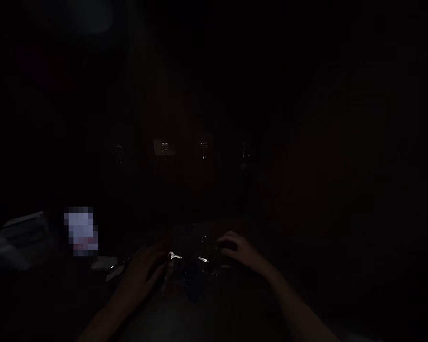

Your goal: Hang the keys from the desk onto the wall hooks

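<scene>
The scene is very dark. My left hand (146,268) lies low over the surface, thumb and fingers apart, holding nothing that I can see. Just beyond its fingertips is a bright key (175,256). A second shiny key-like piece (203,260) lies between my hands. My right hand (239,250) is to the right of it, fingers bent, with a gap between thumb and fingers. Small glints show near its fingertips, too dim to name. Nearer to me lies a dark bluish item (193,285), its kind unclear.
Several metal hooks (203,145) line the dark backdrop, a pale card-like patch (157,147) behind one. At left are a blurred lit screen (81,230), a clear bag or box (24,237) and flat pale pieces (105,263) beside my left hand.
</scene>
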A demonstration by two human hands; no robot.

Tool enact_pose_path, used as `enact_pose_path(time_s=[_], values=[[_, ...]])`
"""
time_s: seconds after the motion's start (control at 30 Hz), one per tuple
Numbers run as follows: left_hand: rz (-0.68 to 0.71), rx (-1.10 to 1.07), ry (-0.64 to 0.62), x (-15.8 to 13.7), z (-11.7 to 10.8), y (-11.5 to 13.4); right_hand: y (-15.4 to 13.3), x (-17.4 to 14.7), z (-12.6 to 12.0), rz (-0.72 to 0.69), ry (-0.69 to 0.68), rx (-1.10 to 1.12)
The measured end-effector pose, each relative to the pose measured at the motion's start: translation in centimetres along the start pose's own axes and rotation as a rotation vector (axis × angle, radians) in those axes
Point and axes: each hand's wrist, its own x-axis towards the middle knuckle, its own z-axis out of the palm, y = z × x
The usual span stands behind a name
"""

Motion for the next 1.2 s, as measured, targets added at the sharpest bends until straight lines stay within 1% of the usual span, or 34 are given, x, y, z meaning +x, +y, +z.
enact_pose_path(time_s=[0.07,0.13,0.2,0.3,0.43,0.57,0.63,0.73,0.87,0.93,1.07,1.2], values=[[0.043,0.007,-0.042,0.4,-0.1,0.0,0.0,0.2,0.9,-0.047,-0.019,-0.067],[0.073,0.001,-0.081,1.0,-0.4,0.5,0.2,0.5,1.6,-0.065,-0.027,-0.147],[0.084,-0.021,-0.114,1.8,-0.6,1.5,0.5,0.8,2.0,-0.071,-0.007,-0.196],[0.067,-0.068,-0.132,3.0,-0.3,3.4,1.1,1.1,2.2,-0.084,0.053,-0.208],[-0.007,-0.149,-0.068,4.3,1.4,5.9,1.8,1.2,2.0,-0.075,0.163,-0.144],[-0.040,-0.209,-0.007,4.8,3.3,7.5,1.3,1.1,1.8,-0.010,0.233,0.055],[-0.047,-0.222,0.015,4.6,4.2,7.9,0.5,1.1,1.9,0.030,0.252,0.152],[-0.069,-0.240,0.068,4.4,5.1,7.8,-0.8,1.2,2.5,0.060,0.269,0.241],[-0.119,-0.305,0.141,4.4,5.2,7.7,-2.4,1.4,3.3,0.029,0.252,0.349],[-0.157,-0.355,0.171,4.5,5.0,7.8,-3.1,1.4,3.6,0.017,0.238,0.367],[-0.282,-0.483,0.208,4.8,4.8,8.0,-3.9,1.3,3.7,0.037,0.175,0.377],[-0.434,-0.669,0.192,5.0,4.7,7.8,-4.0,1.2,3.7,0.028,0.191,0.408]])
